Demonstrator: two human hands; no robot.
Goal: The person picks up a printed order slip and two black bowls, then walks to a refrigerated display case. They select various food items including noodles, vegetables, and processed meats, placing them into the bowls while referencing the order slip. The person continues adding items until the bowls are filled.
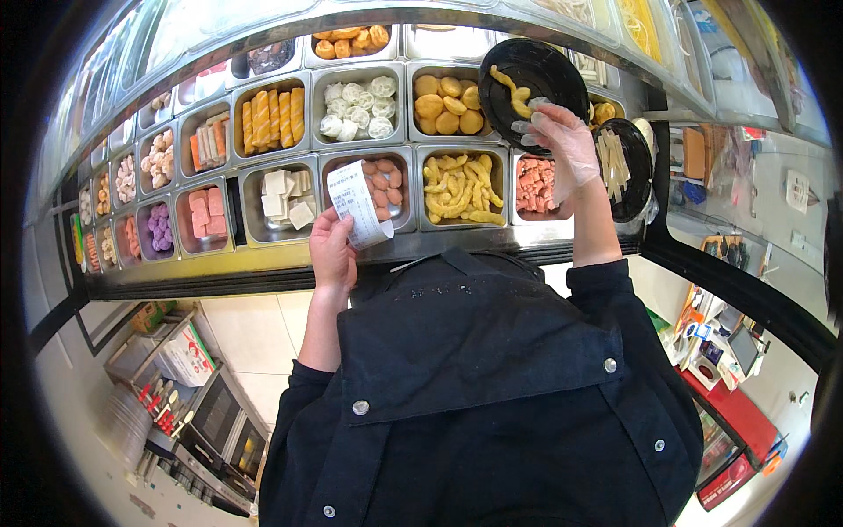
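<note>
My left hand [333, 250] is closed on a curling white printed receipt [351, 206], held over a metal tray of small reddish-brown sausages [383, 180]. On my right hand [566, 140] is a clear plastic glove. It reaches over the lower right rim of a round black bowl [558, 66], its fingers stretched out and slightly apart. Curved yellow pieces [503, 79] lie in the bowl, right by the fingertips; the loose glove partly hides whether they touch. Similar yellow pieces [463, 187] fill a tray nearer me. A second black bowl [634, 204] with pale strips [612, 167] stands right of my wrist.
Rows of metal trays hold round yellow patties [446, 105], white balls [358, 110], fried sticks [272, 120], white blocks [287, 198] and pink chunks [534, 186]. A metal-framed glass shelf [395, 19] overhangs the far side. The counter's front edge [263, 281] runs before me.
</note>
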